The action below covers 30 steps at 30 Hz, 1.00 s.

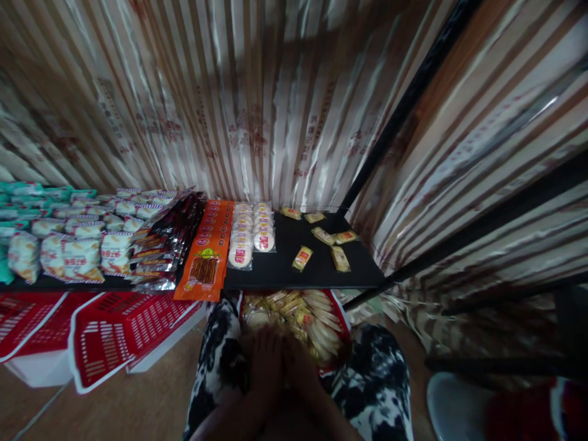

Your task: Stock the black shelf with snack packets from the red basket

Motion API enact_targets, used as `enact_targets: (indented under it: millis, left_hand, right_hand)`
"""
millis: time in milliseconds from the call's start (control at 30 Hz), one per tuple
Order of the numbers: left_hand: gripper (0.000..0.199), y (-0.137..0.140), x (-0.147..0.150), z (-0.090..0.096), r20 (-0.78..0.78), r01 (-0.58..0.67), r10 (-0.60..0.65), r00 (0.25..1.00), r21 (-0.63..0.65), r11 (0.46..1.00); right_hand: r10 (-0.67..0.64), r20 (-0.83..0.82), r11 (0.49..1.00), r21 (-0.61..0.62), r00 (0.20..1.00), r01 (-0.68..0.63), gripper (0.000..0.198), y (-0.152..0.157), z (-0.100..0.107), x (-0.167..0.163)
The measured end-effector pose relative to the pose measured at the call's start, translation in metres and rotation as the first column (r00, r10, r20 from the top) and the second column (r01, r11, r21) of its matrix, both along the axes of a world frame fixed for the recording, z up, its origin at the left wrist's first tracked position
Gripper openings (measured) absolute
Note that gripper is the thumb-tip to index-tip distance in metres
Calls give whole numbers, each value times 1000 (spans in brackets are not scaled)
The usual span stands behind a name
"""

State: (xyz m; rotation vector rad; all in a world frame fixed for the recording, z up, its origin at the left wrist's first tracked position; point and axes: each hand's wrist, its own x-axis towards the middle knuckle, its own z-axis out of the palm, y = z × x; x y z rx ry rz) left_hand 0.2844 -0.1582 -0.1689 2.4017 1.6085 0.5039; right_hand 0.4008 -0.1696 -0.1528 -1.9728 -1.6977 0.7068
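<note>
My left hand (267, 352) reaches into a red basket (345, 324) between my knees, its fingers stretched out over packaged snacks. Close beside it, my right hand (296, 364) is dark and blurred, and its fingertips are hard to make out. Near my left fingers lies a round white cake (257, 317) in clear wrap. Rows of pale flat cakes (321, 334) fill the basket's right side, with yellow-wrapped packets (287, 301) in the middle. Whatever lies directly under my hands is hidden.
A black shelf (275, 275) carries two rows of round white cakes (252, 229), several small yellow packets (302, 257), orange snack bags (204, 257), dark foil packs (168, 239) and white bread packs (68, 254). Red baskets (119, 337) stand below left. Black metal posts (404, 98) slant at right.
</note>
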Motion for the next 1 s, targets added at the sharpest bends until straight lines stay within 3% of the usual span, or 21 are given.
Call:
enact_targets:
  millis: [167,333,600,733,867,1000]
  left_hand:
    - [43,1,4,-2,-13,-56,55,998,-82,995]
    - [47,2,4,-3,-60,-148,142,988,-115,982]
    - [34,9,10,12,-27,-84,81,996,-117,990]
    - [30,4,11,14,9,-61,63,998,-102,993]
    - [36,0,12,26,-17,5,-9,1000,-221,975]
    - [38,-1,17,40,24,54,-48,999,-325,944]
  right_hand:
    - [-20,4,1000,-6,1000,20,37,-1,3,-4]
    - [-118,16,991,-63,993,119,35,-6,-3,-5]
    - [-201,-132,975,-120,971,186,42,-2,-8,3]
    - [-214,-251,976,-85,944,199,49,-6,-14,8]
    - [-226,-338,973,-24,914,231,56,-9,-27,12]
    - [-199,-402,972,32,894,231,49,-6,-42,24]
